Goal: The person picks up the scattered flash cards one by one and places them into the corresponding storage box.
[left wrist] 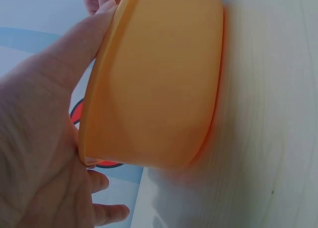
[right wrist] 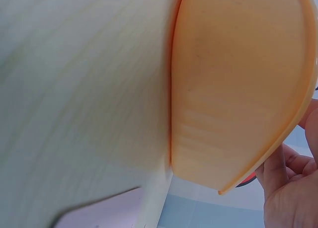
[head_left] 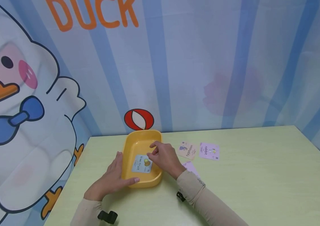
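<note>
Kiwi card (head_left: 140,165), 1 corner hidden.

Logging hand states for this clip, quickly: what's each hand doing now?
Left hand: open, touching the yellow tray.
Right hand: curled over the tray; cannot tell whether it holds anything.

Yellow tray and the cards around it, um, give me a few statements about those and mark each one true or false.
1. The kiwi fruit card lies inside the yellow tray. True.
2. The rabbit card is in the tray too. False: the rabbit card lies on the table.
3. The left hand touches the tray. True.
4. The right hand is far from the tray. False: the right hand reaches over it.
5. The tray stands upside down. False: its open side faces up.
</note>
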### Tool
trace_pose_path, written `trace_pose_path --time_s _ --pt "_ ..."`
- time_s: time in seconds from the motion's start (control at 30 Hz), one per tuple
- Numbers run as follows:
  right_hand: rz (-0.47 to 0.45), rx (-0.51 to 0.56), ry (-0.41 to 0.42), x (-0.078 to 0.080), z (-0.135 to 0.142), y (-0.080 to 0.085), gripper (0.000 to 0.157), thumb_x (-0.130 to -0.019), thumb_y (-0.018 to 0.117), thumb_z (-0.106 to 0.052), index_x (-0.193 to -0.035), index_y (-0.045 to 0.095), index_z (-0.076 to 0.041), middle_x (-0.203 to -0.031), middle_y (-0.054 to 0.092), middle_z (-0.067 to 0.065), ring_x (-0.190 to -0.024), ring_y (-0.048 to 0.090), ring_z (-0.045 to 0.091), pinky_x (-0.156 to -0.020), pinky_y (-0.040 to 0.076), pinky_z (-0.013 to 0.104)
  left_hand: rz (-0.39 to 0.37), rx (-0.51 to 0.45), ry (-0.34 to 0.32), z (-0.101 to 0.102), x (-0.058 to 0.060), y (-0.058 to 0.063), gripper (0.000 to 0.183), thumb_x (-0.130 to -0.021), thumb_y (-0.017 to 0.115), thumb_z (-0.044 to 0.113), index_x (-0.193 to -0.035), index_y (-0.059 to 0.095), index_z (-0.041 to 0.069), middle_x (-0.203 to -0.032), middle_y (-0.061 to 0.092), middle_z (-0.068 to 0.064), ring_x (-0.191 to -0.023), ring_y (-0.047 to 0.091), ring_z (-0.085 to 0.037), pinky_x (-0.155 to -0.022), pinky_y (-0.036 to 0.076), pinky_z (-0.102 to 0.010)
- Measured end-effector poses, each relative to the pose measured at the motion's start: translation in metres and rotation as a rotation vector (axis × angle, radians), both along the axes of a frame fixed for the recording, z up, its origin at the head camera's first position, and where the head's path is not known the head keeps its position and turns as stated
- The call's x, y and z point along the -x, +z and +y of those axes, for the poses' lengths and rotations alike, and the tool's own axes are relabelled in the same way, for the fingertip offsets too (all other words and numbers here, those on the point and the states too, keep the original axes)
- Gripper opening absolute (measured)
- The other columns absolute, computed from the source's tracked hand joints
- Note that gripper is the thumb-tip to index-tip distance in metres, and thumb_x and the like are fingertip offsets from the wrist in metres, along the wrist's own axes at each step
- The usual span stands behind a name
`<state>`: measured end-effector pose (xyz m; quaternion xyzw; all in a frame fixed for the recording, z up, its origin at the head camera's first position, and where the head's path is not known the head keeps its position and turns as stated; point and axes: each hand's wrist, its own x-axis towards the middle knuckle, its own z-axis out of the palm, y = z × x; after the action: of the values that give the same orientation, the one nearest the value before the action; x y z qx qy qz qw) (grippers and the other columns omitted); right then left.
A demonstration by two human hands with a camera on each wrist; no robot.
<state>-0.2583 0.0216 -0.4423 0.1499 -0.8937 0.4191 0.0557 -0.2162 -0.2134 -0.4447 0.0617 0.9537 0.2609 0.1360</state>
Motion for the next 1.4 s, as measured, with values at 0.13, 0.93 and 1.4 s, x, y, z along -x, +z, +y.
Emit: trace_pose_path --time_s 0.13,0.93,1.4 --pt "-0.002 -0.002 0.001 0.0002 -0.0002 -0.0002 0.032 -0.092 0.076 -0.025 -0.116 0.069 -0.006 -0.083 0.07 -0.004 -0.07 0.062 0.007 -0.064 0.055 0.017 -0.003 -0.002 0.001 0.0 0.0002 0.0002 0.136 -0.078 0.071 0.072 -0.161 -0.013 0.005 -0.17 -0.014 -0.016 -0.155 -0.001 -0.044 -0.119 0.015 -0.069" --pt "-0.003 -0.028 0.002 0.0 -0.0022 -0.0017 0.03 -0.091 0.077 -0.025 -0.113 0.07 -0.006 -0.083 0.07 -0.004 -0.071 0.062 0.007 -0.065 0.055 0.017 -0.003 -0.017 0.003 -0.0001 -0.0025 0.0006 0.135 -0.077 0.073 0.071 -0.161 -0.01 0.004 -0.17 -0.012 -0.018 -0.155 0.001 -0.044 -0.119 0.017 -0.069" --pt "0.011 -0.027 0.019 -0.0001 0.0001 0.0 0.029 -0.09 0.078 -0.024 -0.112 0.07 -0.005 -0.085 0.071 -0.002 -0.072 0.063 0.008 -0.066 0.055 0.017 -0.001 -0.02 0.01 0.0004 -0.0007 -0.0007 0.136 -0.076 0.073 0.071 -0.162 -0.011 0.006 -0.17 -0.011 -0.016 -0.155 0.002 -0.044 -0.118 0.019 -0.07"
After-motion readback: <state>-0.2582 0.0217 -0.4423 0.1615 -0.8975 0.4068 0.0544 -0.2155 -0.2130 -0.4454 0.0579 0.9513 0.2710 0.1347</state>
